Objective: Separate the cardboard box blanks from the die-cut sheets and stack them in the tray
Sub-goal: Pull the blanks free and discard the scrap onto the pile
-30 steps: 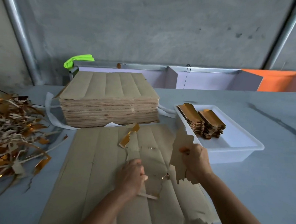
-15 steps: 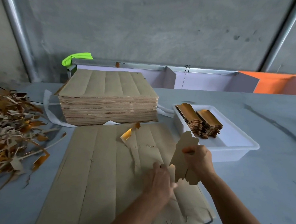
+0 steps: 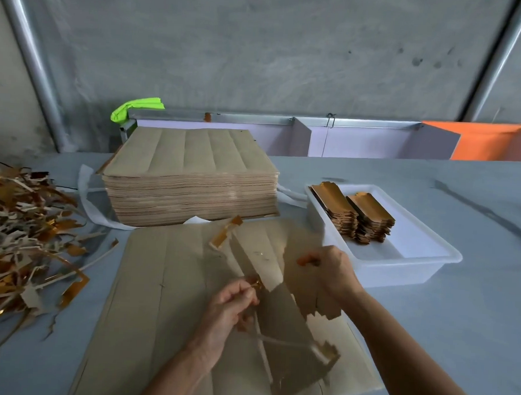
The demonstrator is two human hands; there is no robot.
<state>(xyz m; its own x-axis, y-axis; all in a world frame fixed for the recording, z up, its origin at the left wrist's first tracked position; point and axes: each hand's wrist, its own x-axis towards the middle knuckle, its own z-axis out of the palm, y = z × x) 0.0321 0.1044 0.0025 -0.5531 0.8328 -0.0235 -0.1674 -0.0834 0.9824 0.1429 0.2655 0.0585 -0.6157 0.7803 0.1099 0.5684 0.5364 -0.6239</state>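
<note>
A die-cut sheet (image 3: 163,307) is laid flat on the grey counter (image 3: 457,328), at the near edge. The left hand (image 3: 229,307) is held over the sheet's middle, its fingers curled round thin waste strips (image 3: 278,343) that trail toward a torn gold-faced piece at the near right. The right hand (image 3: 334,270) is raised above the sheet's right part, with a blank (image 3: 305,290) pinched between thumb and fingers; the blank hangs below the hand, clear of the sheet. A white tray (image 3: 416,260) is placed on the counter just right of the sheet; two stacks of blanks (image 3: 355,214), gold side up, are set side by side in its far left part. A thick stack of sheets (image 3: 191,175) is positioned behind the flat sheet, and white strapping (image 3: 87,200) lies around its base. A heap of scrap (image 3: 22,236) is spread over the counter's left side. A green cloth (image 3: 137,107) is seen behind the stack, on a metal rail.
</note>
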